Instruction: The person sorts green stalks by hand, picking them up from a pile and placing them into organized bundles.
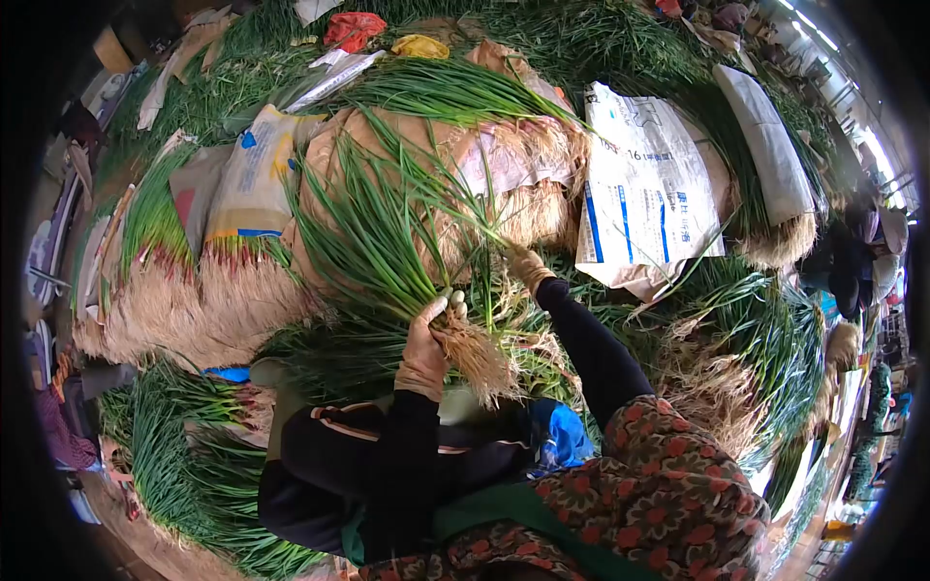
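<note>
My left hand [426, 347], in a pale work glove, is wrapped round a bunch of green onions [378, 237]. Their long green leaves fan up and to the left, while the bushy roots [477, 360] hang out toward the lower right. My right hand [528, 269], gloved too, is closed on a few green onion stalks [489, 229] that run up and left from its fingers. Part of its fingers is turned away from me. Beneath both hands lie loose leaves and stalks [518, 310].
Ahead stands a large brown-wrapped stack of green onions [528, 215], roots facing me. A white printed sack [649, 184] covers its right part, and a yellow-white sack [254, 174] lies at left. A heap with tangled roots [712, 378] sits at right. A person [860, 254] is at far right.
</note>
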`<state>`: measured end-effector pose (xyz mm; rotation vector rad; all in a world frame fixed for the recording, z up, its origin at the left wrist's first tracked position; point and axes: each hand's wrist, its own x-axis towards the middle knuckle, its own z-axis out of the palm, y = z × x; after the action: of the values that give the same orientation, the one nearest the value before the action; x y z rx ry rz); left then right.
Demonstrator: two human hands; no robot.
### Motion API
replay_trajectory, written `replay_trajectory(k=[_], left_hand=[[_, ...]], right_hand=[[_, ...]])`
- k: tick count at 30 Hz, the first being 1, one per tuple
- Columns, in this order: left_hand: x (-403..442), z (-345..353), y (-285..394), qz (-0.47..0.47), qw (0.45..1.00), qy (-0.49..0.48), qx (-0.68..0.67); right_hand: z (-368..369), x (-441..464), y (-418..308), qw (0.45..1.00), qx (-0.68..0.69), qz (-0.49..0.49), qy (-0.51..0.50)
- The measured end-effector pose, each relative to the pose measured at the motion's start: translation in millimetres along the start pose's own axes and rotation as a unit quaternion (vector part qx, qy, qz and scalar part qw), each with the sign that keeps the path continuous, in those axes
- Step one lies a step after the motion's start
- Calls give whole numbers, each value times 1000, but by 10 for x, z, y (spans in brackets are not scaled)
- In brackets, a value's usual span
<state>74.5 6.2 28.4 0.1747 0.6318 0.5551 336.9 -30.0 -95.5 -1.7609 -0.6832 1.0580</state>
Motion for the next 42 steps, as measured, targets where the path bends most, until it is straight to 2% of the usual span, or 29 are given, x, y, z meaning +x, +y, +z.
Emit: replay_trajectory(k=[2, 5, 7, 8, 9, 11, 12, 14, 15, 16, 17, 20, 21, 22, 23, 24, 25, 26, 27, 31, 32, 33, 34, 35, 37, 38, 40, 41, 42], left_hand=[[15, 8, 15, -8, 1000, 8, 9], [89, -82, -23, -21, 1000, 7, 0], [102, -88, -63, -57, 998, -1, 15], [88, -55, -92, -77, 997, -8, 18], [92, -19, -110, -95, 995, -17, 21], [111, -34, -133, -112, 991, -31, 70], [109, -29, -121, -120, 990, -39, 69], [100, -138, -27, -136, 981, -90, 104], [66, -85, 2, -77, 993, -55, 73], [15, 36, 30, -21, 999, -20, 43], [-13, 102, 49, 32, 999, 14, 13], [17, 61, 217, 95, 994, 2, -55], [17, 64, 251, 128, 989, -13, -70], [-16, 107, 273, 139, 988, -5, -70], [-5, 105, 270, 126, 988, -15, -83], [27, 89, 267, 116, 988, -24, -96], [60, 51, 252, 106, 988, -31, -107], [101, 5, 225, 84, 991, -13, -103], [89, 3, 211, 81, 991, -11, -106], [64, -19, 201, 72, 993, -14, -90], [45, -11, 226, 71, 993, -14, -90], [21, 2, 255, 71, 993, -13, -89], [-22, 39, 290, 73, 990, -47, -111], [-59, 100, 312, 73, 993, -26, -94], [-92, 195, 327, 69, 996, 15, -60], [-11, 135, 316, 71, 997, 1, -35], [66, 114, 309, 73, 997, -26, -8], [89, 98, 288, 70, 997, -38, 5], [104, 56, 293, 50, 997, -43, 35]], right_hand=[[76, 272, 405, 985, -170, -2, 17], [372, -427, -383, 998, 45, -11, 31], [487, -637, -455, 968, 201, -145, -41], [459, -783, -616, 988, 115, -19, -105], [443, -1011, -1027, 980, 27, 106, -167], [557, -802, -562, 982, 89, 26, -163], [594, -857, -594, 989, 55, -101, -96], [251, -788, -579, 975, 154, -152, -44], [18, -970, -889, 975, 124, -170, 76], [-168, -1273, -1211, 951, 262, -106, 126], [-492, -1337, -1180, 939, 261, -115, 189], [-1626, -1787, -755, 900, 138, -79, 406], [-2271, -1837, -103, 906, 5, -115, 407], [-2291, -2038, -72, 889, -182, 20, 419], [-2307, -2243, -46, 796, -437, 188, 375], [-2335, -2451, -2, 686, -593, 301, 296], [-2233, -2383, -100, 723, -610, 260, 195], [-2022, -2272, -126, 843, -475, 131, 216], [-1704, -2039, -295, 897, -396, 58, 189], [-463, -517, -924, 979, -188, 0, 72], [-122, -384, -1243, 995, -44, -65, 61], [117, 15, -1255, 993, 2, -105, 48], [219, 722, -852, 980, -53, -192, 8], [401, 905, -867, 976, -72, -205, 3], [612, 738, -1338, 979, -204, -13, -19], [662, 638, -1384, 971, -236, -29, -19], [667, 81, -1430, 943, -276, -188, 0], [658, -269, -1417, 919, -326, -220, -15], [655, -625, -1376, 893, -400, -197, -63]])
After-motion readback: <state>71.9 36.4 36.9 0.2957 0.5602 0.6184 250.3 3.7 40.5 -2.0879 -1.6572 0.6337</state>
